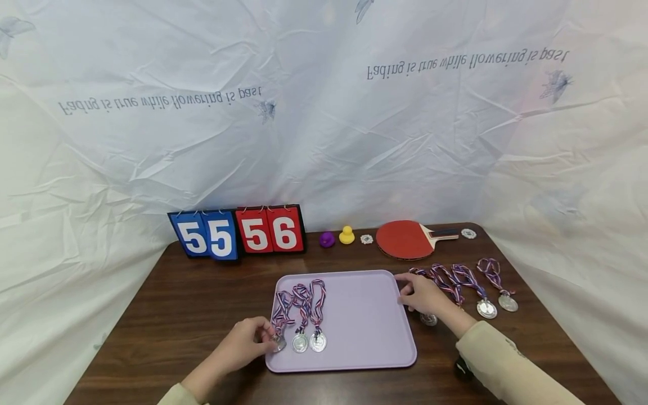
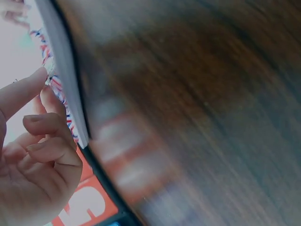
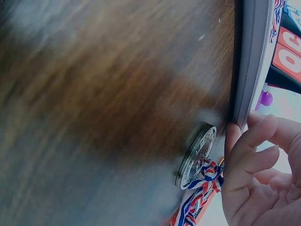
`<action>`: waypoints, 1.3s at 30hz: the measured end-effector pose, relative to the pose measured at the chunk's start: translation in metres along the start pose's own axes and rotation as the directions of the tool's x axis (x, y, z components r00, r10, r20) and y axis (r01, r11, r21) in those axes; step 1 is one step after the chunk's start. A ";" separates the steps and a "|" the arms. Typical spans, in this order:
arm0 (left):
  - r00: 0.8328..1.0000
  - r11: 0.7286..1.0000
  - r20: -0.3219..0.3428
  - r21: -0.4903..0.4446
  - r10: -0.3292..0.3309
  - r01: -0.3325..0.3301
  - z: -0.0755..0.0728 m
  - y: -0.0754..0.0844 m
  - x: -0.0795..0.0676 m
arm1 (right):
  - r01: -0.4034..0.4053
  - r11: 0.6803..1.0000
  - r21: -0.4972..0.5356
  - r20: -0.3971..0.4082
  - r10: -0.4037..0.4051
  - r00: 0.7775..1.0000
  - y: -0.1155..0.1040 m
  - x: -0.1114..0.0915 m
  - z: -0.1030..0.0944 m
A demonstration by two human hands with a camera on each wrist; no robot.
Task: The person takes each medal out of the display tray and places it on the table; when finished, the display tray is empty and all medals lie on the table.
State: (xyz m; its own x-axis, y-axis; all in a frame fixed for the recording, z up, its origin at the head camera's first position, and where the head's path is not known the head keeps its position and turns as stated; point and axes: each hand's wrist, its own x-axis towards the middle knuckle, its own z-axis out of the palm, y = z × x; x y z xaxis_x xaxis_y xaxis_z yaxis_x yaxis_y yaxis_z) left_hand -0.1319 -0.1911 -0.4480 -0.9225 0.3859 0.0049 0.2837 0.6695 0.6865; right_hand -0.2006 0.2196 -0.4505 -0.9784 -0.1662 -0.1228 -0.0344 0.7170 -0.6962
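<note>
A lilac tray lies on the dark wooden table. Three silver medals with striped red, white and blue ribbons are along its left side. My left hand pinches the leftmost medal between thumb and fingertips, just inside the tray's left rim. The middle medal and the right one lie flat beside it, ribbons stretched away from me. My right hand grips the tray's right rim near the far corner. Close by that hand is another silver medal, partly hidden under the wrist in the head view.
More ribboned medals lie right of the tray. Along the back stand a flip scoreboard, a purple duck and a yellow duck. Beside them lie a red table tennis bat and white round pieces. Behind hangs a white curtain.
</note>
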 end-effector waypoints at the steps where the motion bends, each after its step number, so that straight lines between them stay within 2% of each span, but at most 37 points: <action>1: 1.000 1.000 0.002 -0.012 0.000 0.000 -0.001 -0.001 0.000 | -0.001 1.000 0.003 0.000 0.001 1.000 0.000 0.000 0.000; 7: 0.998 0.999 -0.059 -0.038 -0.011 0.009 -0.013 -0.005 -0.006 | -0.015 1.000 0.010 0.011 0.014 1.000 -0.001 0.000 -0.001; 16: 0.981 0.987 -0.130 -0.094 -0.144 0.132 -0.034 0.004 -0.005 | -0.018 1.000 0.002 0.005 0.018 1.000 0.000 0.000 -0.001; 20: 0.969 0.984 -0.180 -0.089 -0.168 0.154 -0.046 0.006 -0.003 | -0.032 0.999 0.007 0.004 0.032 0.999 0.000 0.000 0.000; 29: 0.963 0.991 -0.231 -0.035 -0.136 0.131 -0.068 -0.002 0.005 | -0.032 0.999 -0.001 -0.003 0.032 0.999 -0.002 0.000 -0.001; 34: 0.955 0.992 -0.272 -0.003 -0.120 0.124 -0.074 -0.012 0.010 | -0.034 0.999 0.003 -0.005 0.034 0.999 -0.002 0.000 0.000; 39: 0.950 0.992 -0.286 0.003 -0.123 0.130 -0.075 -0.017 0.013 | -0.024 1.000 0.002 -0.004 0.024 1.000 -0.004 -0.002 -0.001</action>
State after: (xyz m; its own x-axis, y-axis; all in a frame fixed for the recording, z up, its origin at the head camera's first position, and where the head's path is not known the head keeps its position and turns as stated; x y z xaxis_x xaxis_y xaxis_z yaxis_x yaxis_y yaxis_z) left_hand -0.1681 -0.2454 -0.4049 -0.9864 0.1025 0.1283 0.1627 0.7161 0.6788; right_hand -0.1990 0.2178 -0.4474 -0.9798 -0.1459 -0.1370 -0.0102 0.7197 -0.6942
